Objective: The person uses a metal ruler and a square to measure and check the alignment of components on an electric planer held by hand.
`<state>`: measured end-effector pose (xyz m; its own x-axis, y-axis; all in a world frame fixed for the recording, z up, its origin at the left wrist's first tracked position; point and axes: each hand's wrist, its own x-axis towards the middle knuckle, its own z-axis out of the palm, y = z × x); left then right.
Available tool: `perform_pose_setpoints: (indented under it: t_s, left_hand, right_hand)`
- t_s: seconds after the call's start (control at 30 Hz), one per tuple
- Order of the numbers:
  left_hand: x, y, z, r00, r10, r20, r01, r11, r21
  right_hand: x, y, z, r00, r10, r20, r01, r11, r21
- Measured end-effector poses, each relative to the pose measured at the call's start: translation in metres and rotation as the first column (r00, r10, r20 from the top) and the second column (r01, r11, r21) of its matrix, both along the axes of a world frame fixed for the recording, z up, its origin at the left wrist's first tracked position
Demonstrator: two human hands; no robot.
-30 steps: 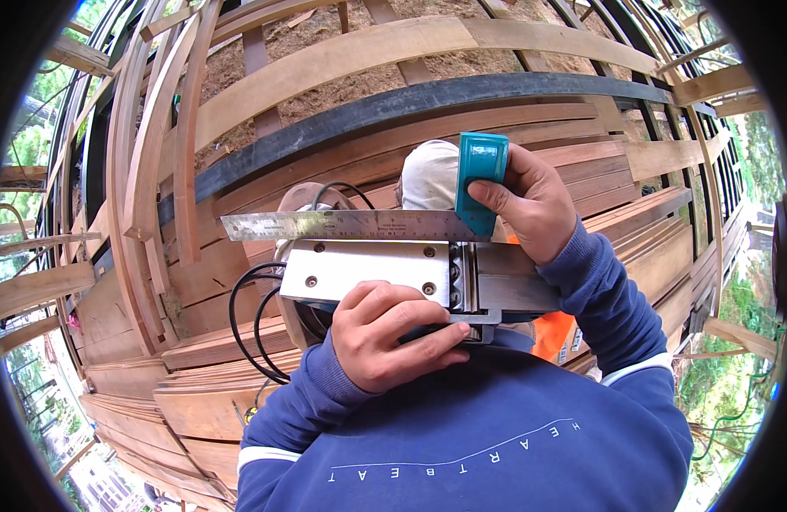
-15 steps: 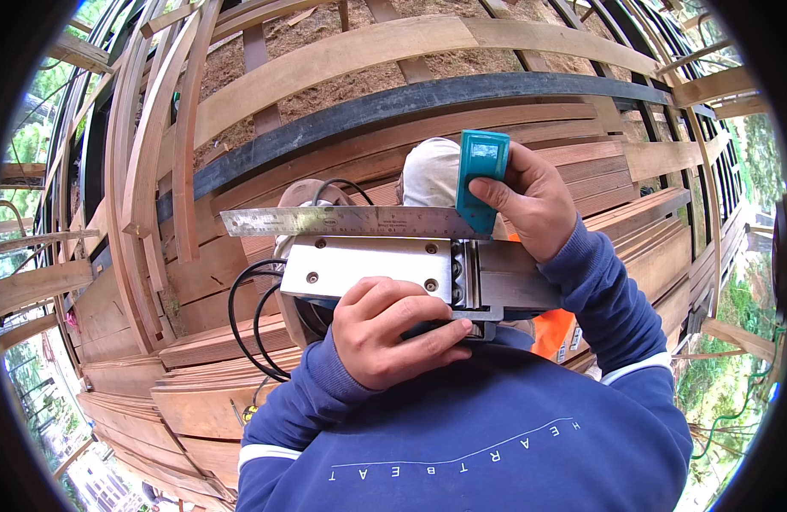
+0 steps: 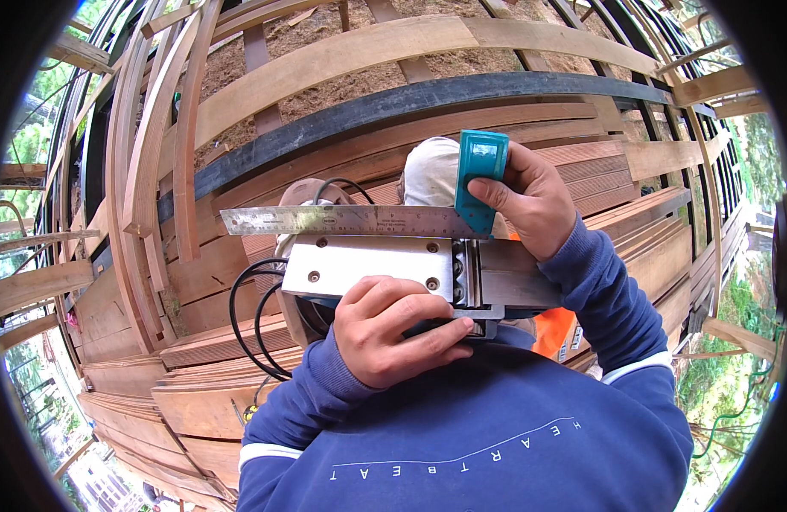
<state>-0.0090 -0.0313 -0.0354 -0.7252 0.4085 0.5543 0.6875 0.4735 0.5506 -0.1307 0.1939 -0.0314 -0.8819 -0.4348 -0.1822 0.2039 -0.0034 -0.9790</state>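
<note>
An electric planer [image 3: 372, 266] rests over my lap with its flat metal sole facing up and its cutter slot showing toward the right. My left hand [image 3: 402, 333] is wrapped round the planer's near side, fingertips by the slot. In my right hand [image 3: 534, 194] is a try square [image 3: 482, 175], gripped by its teal handle between thumb and fingers. The square's steel ruled blade [image 3: 325, 221] runs leftward along the planer's far edge. Whether the blade touches the sole I cannot tell. What lies under my left palm is hidden.
A black power cord [image 3: 240, 311] loops at the planer's left. Stacked wooden boards [image 3: 197, 410] lie left and right of me. Long timbers [image 3: 146, 179] lean at the left, and a dark beam [image 3: 393, 101] crosses ahead. Something orange [image 3: 554, 328] lies beside my right forearm.
Almost nothing differs. The planer has shifted very slightly; both hands keep their holds, and the square stays along the planer's far edge.
</note>
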Motion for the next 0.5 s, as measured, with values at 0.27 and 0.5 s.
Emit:
perform_pose_setpoints:
  t_s: [0.27,0.5]
  left_hand:
    - [-0.0001,0.0001,-0.0009,1.000,0.001,-0.007,-0.001,1.000,0.005]
    - [0.0007,0.0003,-0.0001,1.000,0.004,-0.006,-0.004,1.000,-0.003]
  right_hand:
    - [0.0011,-0.0006,0.0012,0.999,0.016,0.047,-0.014,1.000,-0.028]
    - [0.0006,-0.0026,-0.0012,1.000,-0.006,-0.004,0.006,1.000,-0.021]
